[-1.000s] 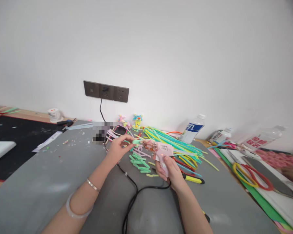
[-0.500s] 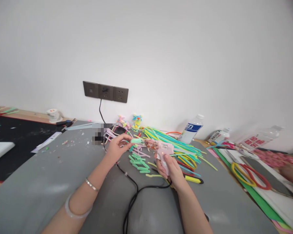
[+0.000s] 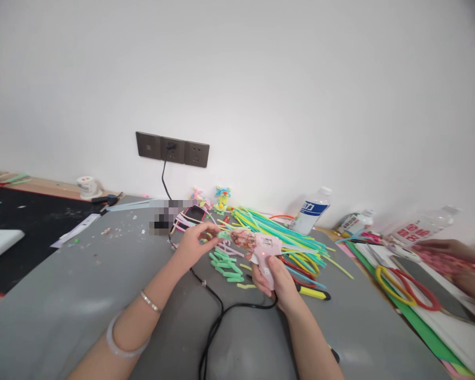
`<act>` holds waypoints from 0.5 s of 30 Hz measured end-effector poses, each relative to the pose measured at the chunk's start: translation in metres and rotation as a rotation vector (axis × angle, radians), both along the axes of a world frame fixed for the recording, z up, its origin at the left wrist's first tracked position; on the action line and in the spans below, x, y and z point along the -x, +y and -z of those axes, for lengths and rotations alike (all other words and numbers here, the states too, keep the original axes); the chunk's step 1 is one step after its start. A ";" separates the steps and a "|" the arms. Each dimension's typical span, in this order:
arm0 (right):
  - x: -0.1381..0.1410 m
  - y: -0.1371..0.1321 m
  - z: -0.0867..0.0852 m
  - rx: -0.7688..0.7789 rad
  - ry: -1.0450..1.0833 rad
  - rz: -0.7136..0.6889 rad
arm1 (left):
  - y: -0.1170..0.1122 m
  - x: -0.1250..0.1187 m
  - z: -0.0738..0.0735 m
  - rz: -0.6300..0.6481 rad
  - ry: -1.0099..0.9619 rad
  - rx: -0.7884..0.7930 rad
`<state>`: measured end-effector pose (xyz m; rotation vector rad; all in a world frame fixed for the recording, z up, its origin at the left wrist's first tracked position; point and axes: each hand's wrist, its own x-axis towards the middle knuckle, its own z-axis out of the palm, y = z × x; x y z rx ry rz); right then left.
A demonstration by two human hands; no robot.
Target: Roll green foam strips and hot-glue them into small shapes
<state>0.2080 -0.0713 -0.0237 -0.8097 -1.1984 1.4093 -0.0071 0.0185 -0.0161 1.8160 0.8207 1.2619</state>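
My right hand (image 3: 275, 277) is closed around the handle of a pink hot glue gun (image 3: 267, 248), its crusted nozzle pointing left. In a pinch, my left hand (image 3: 200, 241) holds a green pipe cleaner piece (image 3: 224, 235) right at the nozzle tip; whether they touch I cannot tell. Below lie several short green pipe cleaner pieces (image 3: 226, 266) in a loose pile. A black cord (image 3: 243, 303) runs from the gun's handle across the grey table. Long yellow and teal pipe cleaners (image 3: 288, 232) are bundled behind the gun.
Two small colourful figures (image 3: 222, 199) stand by the wall. A bottle (image 3: 311, 211) is behind the bundle, a yellow cutter (image 3: 314, 292) beside my right hand. Rightward are scissors (image 3: 404, 285), a phone (image 3: 435, 287) and another person's hands (image 3: 463, 258). A white spool (image 3: 89, 187) is far left.
My left hand has moved slightly right, bringing the green piece closer to the nozzle. At the right edge, another person's hands have come further into view.
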 end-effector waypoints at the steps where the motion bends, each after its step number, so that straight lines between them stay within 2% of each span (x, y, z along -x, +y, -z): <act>1: 0.000 0.000 0.000 -0.001 -0.001 -0.002 | 0.000 0.000 0.000 -0.005 0.005 -0.003; 15: -0.002 0.002 -0.001 0.005 -0.034 -0.011 | 0.002 0.002 0.003 -0.015 0.045 -0.048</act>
